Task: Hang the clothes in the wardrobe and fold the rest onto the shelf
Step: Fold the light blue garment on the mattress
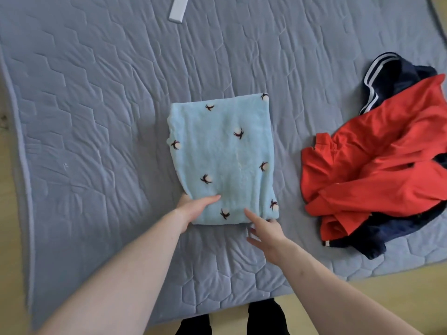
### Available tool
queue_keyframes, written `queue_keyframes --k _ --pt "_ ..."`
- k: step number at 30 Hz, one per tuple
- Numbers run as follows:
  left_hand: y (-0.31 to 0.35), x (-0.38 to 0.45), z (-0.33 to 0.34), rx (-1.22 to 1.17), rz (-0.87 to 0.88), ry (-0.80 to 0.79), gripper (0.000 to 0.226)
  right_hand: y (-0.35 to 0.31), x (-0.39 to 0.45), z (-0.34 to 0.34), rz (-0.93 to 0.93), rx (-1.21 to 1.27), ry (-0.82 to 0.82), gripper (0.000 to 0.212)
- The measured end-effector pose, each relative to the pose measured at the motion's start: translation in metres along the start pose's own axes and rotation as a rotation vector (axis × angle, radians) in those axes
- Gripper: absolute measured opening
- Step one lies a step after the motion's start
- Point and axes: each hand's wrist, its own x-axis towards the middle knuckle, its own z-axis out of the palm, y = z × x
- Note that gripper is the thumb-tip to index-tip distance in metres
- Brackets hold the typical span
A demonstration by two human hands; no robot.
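Note:
A folded light-blue fleece garment with small dark-and-white motifs lies flat in the middle of the quilted grey-blue mattress. My left hand grips its near-left corner, thumb on top and fingers hidden under the fabric. My right hand is at the near edge with its fingers spread and fairly straight. One finger lies on top of the garment and another touches the near-right corner. A crumpled red garment lies on a navy one with white stripes at the right.
A pale flat strip lies at the mattress's far edge. Wooden floor shows beyond the near edge, and dark legs stand at the bottom. Bare mattress spreads to the left of and beyond the blue garment.

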Motion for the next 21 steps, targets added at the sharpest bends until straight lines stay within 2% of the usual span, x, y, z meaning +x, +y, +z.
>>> queue_keyframes --k 2,4,7,10,12,13,15,16,17,18,20,21 --pt "-0.014 -0.003 0.021 -0.099 0.024 0.138 0.053 -0.005 0.007 -0.001 -0.085 0.058 0.028 0.054" --pt "-0.029 -0.014 0.046 -0.214 -0.015 0.163 0.041 -0.012 0.012 -0.009 -0.168 0.113 0.087 0.05" --pt "-0.049 -0.052 0.091 -0.321 -0.077 0.079 0.052 -0.024 0.009 -0.03 -0.273 0.183 0.206 0.045" --pt "-0.066 -0.097 0.137 -0.398 -0.142 -0.049 0.049 -0.031 -0.003 -0.061 -0.34 0.076 0.301 0.031" --pt "-0.071 -0.119 0.157 -0.241 -0.211 -0.155 0.043 -0.032 -0.011 -0.084 -0.386 0.003 0.327 0.027" --pt "-0.069 -0.127 0.16 -0.088 -0.219 -0.253 0.04 -0.032 -0.013 -0.095 -0.4 -0.027 0.33 0.027" --pt "-0.056 -0.131 0.153 0.367 -0.147 -0.501 0.035 -0.032 -0.013 -0.113 -0.406 -0.092 0.317 0.027" --pt "-0.046 -0.125 0.146 0.551 -0.063 -0.553 0.035 -0.032 -0.012 -0.119 -0.397 -0.114 0.296 0.029" --pt "-0.03 -0.115 0.137 0.63 0.051 -0.528 0.035 -0.032 -0.011 -0.124 -0.384 -0.127 0.272 0.034" --pt "-0.008 -0.103 0.123 0.599 0.162 -0.428 0.032 -0.031 -0.009 -0.126 -0.374 -0.136 0.244 0.042" --pt "0.037 -0.072 0.093 0.451 0.352 -0.049 0.03 -0.029 -0.001 -0.125 -0.365 -0.151 0.18 0.06" --pt "0.058 -0.055 0.075 0.445 0.441 0.17 0.044 -0.027 0.003 -0.124 -0.371 -0.157 0.147 0.064"
